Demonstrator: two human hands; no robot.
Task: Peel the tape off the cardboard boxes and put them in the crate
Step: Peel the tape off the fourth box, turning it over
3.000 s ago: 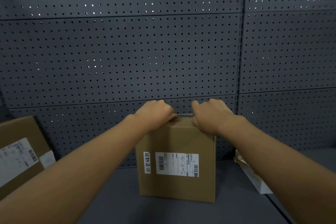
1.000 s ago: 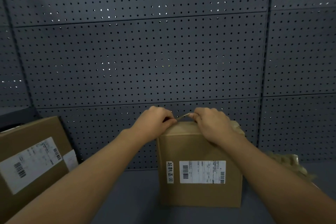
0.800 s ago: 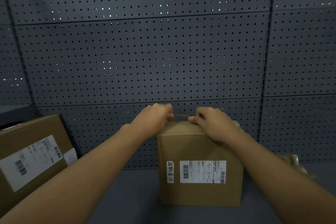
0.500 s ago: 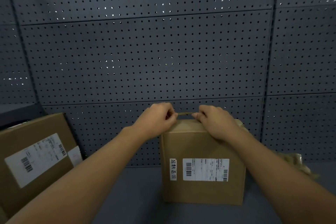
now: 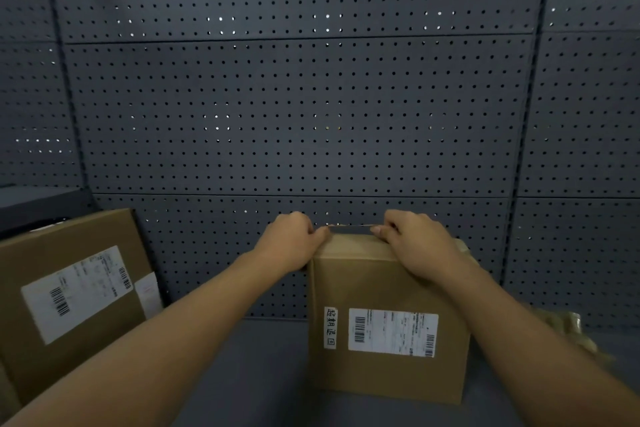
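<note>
Your left hand (image 5: 291, 246) and right hand (image 5: 419, 250) pinch opposite ends of a thin tape strip (image 5: 349, 226) stretched taut above the upright brown cardboard box (image 5: 388, 288), white barcode label (image 5: 393, 332) facing you, standing centre-right against the far pegboard wall (image 5: 294, 107).

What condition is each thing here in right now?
Small cardboard box: upright on the shelf, labels facing the camera.
Tape strip: lifted off the top, stretched between both hands.
Left hand: pinching one tape end.
Right hand: pinching the other end.
Large box: tilted, at left.
</note>
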